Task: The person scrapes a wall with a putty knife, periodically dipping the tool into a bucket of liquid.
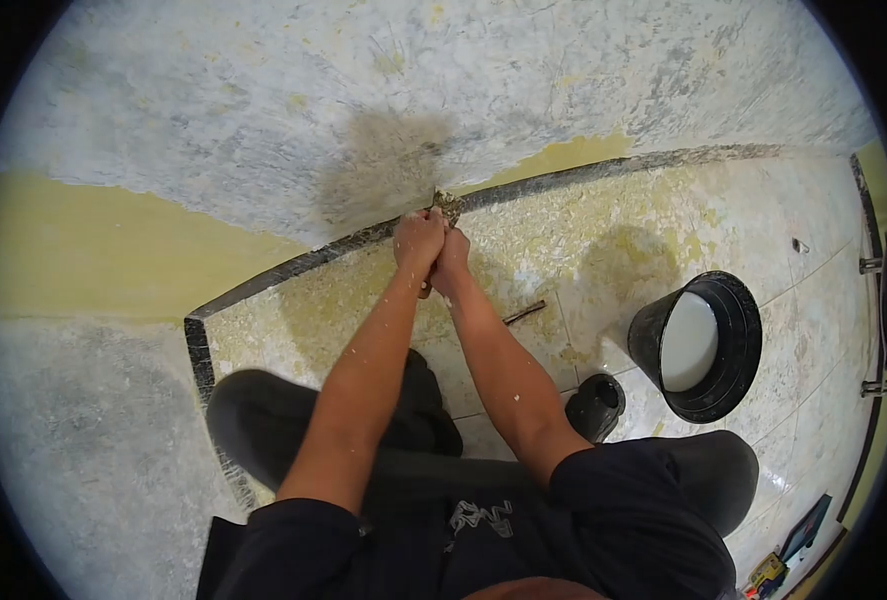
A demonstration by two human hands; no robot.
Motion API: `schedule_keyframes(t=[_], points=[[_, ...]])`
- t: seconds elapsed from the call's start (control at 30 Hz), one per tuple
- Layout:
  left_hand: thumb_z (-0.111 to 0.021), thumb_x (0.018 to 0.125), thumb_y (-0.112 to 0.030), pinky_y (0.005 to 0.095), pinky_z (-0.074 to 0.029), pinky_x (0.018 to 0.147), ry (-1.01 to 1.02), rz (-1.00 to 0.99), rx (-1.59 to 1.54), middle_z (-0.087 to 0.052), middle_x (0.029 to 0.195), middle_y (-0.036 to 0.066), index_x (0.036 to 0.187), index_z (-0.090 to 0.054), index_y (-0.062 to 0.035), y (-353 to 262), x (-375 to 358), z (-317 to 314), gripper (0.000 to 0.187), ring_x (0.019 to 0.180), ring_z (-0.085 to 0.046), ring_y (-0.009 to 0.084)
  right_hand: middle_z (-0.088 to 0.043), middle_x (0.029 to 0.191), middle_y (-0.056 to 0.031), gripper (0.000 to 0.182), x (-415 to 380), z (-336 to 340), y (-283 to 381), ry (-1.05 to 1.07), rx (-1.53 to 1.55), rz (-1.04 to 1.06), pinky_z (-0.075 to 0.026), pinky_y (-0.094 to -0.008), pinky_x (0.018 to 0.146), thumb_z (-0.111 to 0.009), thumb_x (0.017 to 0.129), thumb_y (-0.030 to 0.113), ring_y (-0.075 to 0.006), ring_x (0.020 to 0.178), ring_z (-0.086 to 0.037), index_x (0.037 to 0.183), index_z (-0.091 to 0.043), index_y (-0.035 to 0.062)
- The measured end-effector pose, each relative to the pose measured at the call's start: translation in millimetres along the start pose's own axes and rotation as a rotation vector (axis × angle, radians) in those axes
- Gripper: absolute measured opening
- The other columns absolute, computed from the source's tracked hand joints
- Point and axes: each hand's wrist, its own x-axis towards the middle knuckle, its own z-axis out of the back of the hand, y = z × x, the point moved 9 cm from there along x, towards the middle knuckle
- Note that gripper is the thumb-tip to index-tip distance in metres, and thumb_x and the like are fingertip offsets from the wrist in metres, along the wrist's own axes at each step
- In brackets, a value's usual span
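Both hands are closed together round the handle of a scraper (449, 206), low against the wall. My left hand (420, 238) lies over the front of the grip, and my right hand (453, 255) wraps it from the other side. Paint crumbs coat the blade, which is at the dark skirting strip (539, 183); its exact contact is hidden. The handle's brown end shows below the hands. Yellow paint (574, 153) remains on the wall just above the strip, while the wall (524, 70) higher up is mottled grey and white.
To the right, a black bucket (646, 335) holding whitish liquid stands on the tiled floor. Yellow and white paint flakes (334, 290) litter the tiles. A thin dark stick-like tool (524, 313) lies beyond my right forearm. More yellow wall (114, 245) extends left.
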Motion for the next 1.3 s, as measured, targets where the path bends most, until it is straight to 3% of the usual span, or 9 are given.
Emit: schedule_keyframes(t=[0.1, 0.2, 0.27, 0.37, 0.43, 0.53, 0.63, 0.87, 1.3], points=[[-0.051, 0.092, -0.042, 0.0422, -0.049, 0.077, -0.048, -0.175, 0.277, -0.069, 0.088, 0.018, 0.099, -0.069, -0.0033, -8.3, 5.7, 20.6, 0.043, 0.080, -0.065, 0.0330, -0.060, 0.086, -0.0106, 0.017, -31.7, -51.1, -8.6, 0.198, 0.400, -0.118, -0.049, -0.0377, 0.068, -0.045, 0.097, 0.017, -0.0231, 0.075, -0.059, 0.103, -0.049, 0.0019], [-0.050, 0.090, -0.035, 0.0415, -0.046, 0.089, 0.384, 0.007, 0.076, -0.059, 0.121, 0.025, 0.120, -0.057, 0.0023, -6.5, -21.5, 27.8, 0.048, 0.108, -0.059, 0.0384, -0.060, 0.085, -0.0103, 0.021, -47.0, -54.2, -2.3, 0.003, 0.362, 0.065, -0.050, -0.0381, 0.072, -0.044, 0.099, 0.019, -0.0225, 0.076, -0.059, 0.112, -0.047, 0.0023], [-0.051, 0.094, -0.037, 0.0302, -0.044, 0.056, 0.200, -0.056, -0.084, -0.061, 0.073, 0.007, 0.116, -0.057, -0.0013, -0.3, -23.3, 47.2, 0.043, 0.063, -0.054, 0.0138, -0.060, 0.084, -0.0099, 0.027, -53.0, -65.2, -4.7, 0.042, 0.392, 0.067, -0.050, -0.0384, 0.073, -0.044, 0.099, 0.020, -0.0222, 0.074, -0.058, 0.121, -0.041, 0.0041], [-0.051, 0.094, -0.043, 0.0282, -0.040, 0.052, 0.348, 0.114, -0.360, -0.058, 0.072, 0.004, 0.131, -0.046, 0.0006, 8.3, -50.2, 37.0, 0.057, 0.060, -0.051, 0.0145, -0.058, 0.080, -0.0090, 0.048, -30.8, -59.2, -28.9, 0.236, 0.492, -0.044, -0.050, -0.0392, 0.069, -0.045, 0.100, 0.024, -0.0214, 0.070, -0.056, 0.139, -0.020, 0.0122], [-0.051, 0.094, -0.048, 0.0277, -0.039, 0.051, 0.341, 0.107, -0.388, -0.057, 0.077, 0.003, 0.142, -0.034, 0.0002, 6.6, -65.4, 40.9, 0.070, 0.062, -0.049, 0.0129, -0.056, 0.077, -0.0086, 0.064, -43.4, -75.5, -40.3, 0.414, 0.591, -0.171, -0.050, -0.0398, 0.065, -0.046, 0.100, 0.026, -0.0209, 0.068, -0.055, 0.148, -0.004, 0.0183], [-0.052, 0.092, -0.053, 0.0398, -0.048, 0.084, 0.316, 0.189, -0.193, -0.033, 0.149, 0.018, 0.143, -0.034, 0.0011, 37.8, -85.5, 58.8, 0.077, 0.112, -0.057, 0.0250, -0.046, 0.067, -0.0045, 0.071, -66.6, -50.9, -39.5, -0.040, 0.323, -0.101, -0.043, -0.0371, 0.046, -0.050, 0.098, 0.031, -0.0187, 0.056, -0.049, 0.152, -0.003, 0.0304], [-0.057, 0.090, -0.047, 0.0290, -0.046, 0.077, 0.311, 0.221, -0.261, -0.056, 0.128, 0.016, 0.151, -0.011, -0.0011, 29.9, -92.1, 63.6, 0.089, 0.106, -0.057, 0.0183, -0.043, 0.066, -0.0023, 0.065, -59.9, -56.5, -35.9, -0.061, 0.400, -0.070, -0.041, -0.0351, 0.043, -0.048, 0.099, 0.032, -0.0180, 0.052, -0.046, 0.152, -0.010, 0.0310], [-0.061, 0.082, -0.056, 0.0357, -0.038, 0.104, 0.159, -0.229, 0.370, -0.046, 0.138, 0.022, 0.142, -0.030, 0.0083, -25.2, -93.6, 54.1, 0.094, 0.127, -0.046, 0.0321, -0.042, 0.068, -0.0004, 0.055, -26.3, -46.5, -41.1, -0.039, 0.470, -0.147, -0.040, -0.0326, 0.043, -0.044, 0.101, 0.030, -0.0147, 0.051, -0.042, 0.150, -0.020, 0.0290], [-0.049, 0.098, -0.040, 0.0274, -0.046, 0.074, 0.061, -0.054, -0.639, -0.065, 0.109, 0.008, 0.117, -0.060, -0.0005, 14.1, -56.0, 80.3, 0.046, 0.093, -0.059, 0.0142, -0.036, 0.069, 0.0007, 0.048, -10.2, -68.3, -5.9, -0.205, 0.275, 0.242, -0.038, -0.0286, 0.044, -0.040, 0.102, 0.027, -0.0124, 0.051, -0.036, 0.148, -0.031, 0.0227]])
